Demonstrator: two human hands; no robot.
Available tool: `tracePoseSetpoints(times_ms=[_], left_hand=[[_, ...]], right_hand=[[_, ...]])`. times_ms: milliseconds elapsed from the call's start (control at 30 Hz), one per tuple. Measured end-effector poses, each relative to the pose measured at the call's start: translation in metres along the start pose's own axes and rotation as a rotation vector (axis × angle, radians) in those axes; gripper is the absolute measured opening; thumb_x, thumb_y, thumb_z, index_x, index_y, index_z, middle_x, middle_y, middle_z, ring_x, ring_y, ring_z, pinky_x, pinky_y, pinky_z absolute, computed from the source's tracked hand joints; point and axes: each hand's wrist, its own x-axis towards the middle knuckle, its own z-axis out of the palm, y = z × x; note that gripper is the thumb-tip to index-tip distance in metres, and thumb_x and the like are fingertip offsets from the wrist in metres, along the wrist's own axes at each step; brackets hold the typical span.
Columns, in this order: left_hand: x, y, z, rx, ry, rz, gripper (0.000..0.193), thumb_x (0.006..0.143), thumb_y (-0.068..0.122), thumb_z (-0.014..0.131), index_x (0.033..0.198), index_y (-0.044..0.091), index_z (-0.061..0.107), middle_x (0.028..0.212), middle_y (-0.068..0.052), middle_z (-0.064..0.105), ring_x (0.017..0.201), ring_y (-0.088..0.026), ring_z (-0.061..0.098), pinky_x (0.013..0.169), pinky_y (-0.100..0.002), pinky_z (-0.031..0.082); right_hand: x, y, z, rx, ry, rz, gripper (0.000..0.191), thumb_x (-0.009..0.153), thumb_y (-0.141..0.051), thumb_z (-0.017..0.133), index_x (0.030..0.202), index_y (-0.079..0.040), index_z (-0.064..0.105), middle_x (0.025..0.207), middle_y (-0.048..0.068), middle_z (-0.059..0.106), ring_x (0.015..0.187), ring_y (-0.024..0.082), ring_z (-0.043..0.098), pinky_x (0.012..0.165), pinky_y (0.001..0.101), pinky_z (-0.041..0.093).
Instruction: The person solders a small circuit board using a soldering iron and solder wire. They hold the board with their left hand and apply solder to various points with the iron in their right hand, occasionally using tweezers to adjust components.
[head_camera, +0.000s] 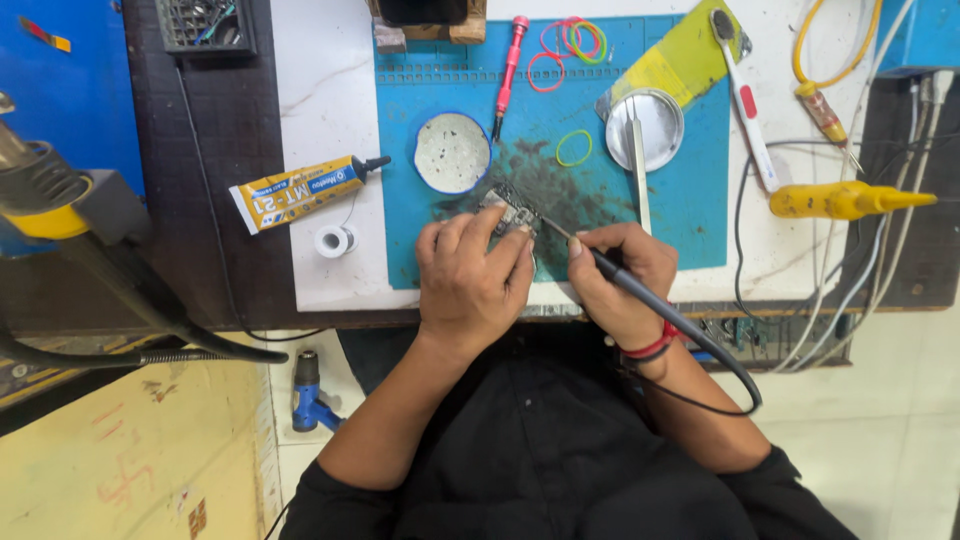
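Pinning a small, light, probably fragile circuit board (512, 212) by its edges under left hand (472, 275) fingertips, right hand (618, 275) grip pinching a soldering iron (640, 292) pen-style.

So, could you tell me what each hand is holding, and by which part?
Right hand grips the soldering iron by its dark handle, pen-style. Left hand pins the small circuit board by its near edge.
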Motion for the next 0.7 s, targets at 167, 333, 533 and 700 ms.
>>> tracePoseSetpoints(times_ms=[167, 333, 533, 700], left_hand=[[0.007, 0.007, -0.02, -0.065, 0.023, -0.008, 0.019, 0.091, 0.022, 0.075, 0.105, 0.01, 0.072, 0.126, -0.01, 0.067, 0.114, -0.028, 0.06, 0.102, -0.045, 0.04], [-0.005, 0.01, -0.028, -0.006, 0.073, -0.097, 0.05, 0.081, 0.034, 0.08, 0.117, 0.006, 0.061, 0.131, -0.013, 0.062, 0.119, -0.034, 0.056, 0.102, -0.051, 0.036], [-0.023, 0.003, -0.026, -0.011, 0.019, -0.143, 0.061, 0.078, 0.033, 0.08, 0.126, 0.006, 0.055, 0.135, -0.013, 0.059, 0.124, -0.034, 0.053, 0.104, -0.053, 0.035], [-0.018, 0.004, -0.029, -0.008, 0.051, -0.121, 0.058, 0.08, 0.03, 0.078, 0.128, 0.006, 0.055, 0.136, -0.012, 0.06, 0.125, -0.034, 0.053, 0.104, -0.052, 0.036]], right_hand=[[0.001, -0.015, 0.002, 0.164, 0.023, 0.001, 0.01, 0.097, -0.003, 0.074, 0.101, 0.001, 0.067, 0.079, -0.003, 0.065, 0.069, 0.001, 0.054, 0.06, 0.0206, 0.043], [-0.006, -0.017, 0.005, 0.076, 0.067, 0.002, 0.015, 0.093, -0.004, 0.077, 0.103, 0.0, 0.067, 0.076, -0.003, 0.062, 0.068, 0.001, 0.053, 0.059, 0.0199, 0.042], [-0.019, -0.02, 0.01, 0.026, 0.057, -0.171, 0.017, 0.097, -0.004, 0.076, 0.112, 0.001, 0.069, 0.091, 0.005, 0.065, 0.08, 0.01, 0.059, 0.071, 0.0243, 0.048], [-0.024, -0.033, 0.003, -0.129, 0.01, -0.186, 0.018, 0.096, -0.005, 0.074, 0.112, 0.002, 0.071, 0.093, 0.011, 0.073, 0.08, 0.017, 0.07, 0.072, 0.0278, 0.053]])
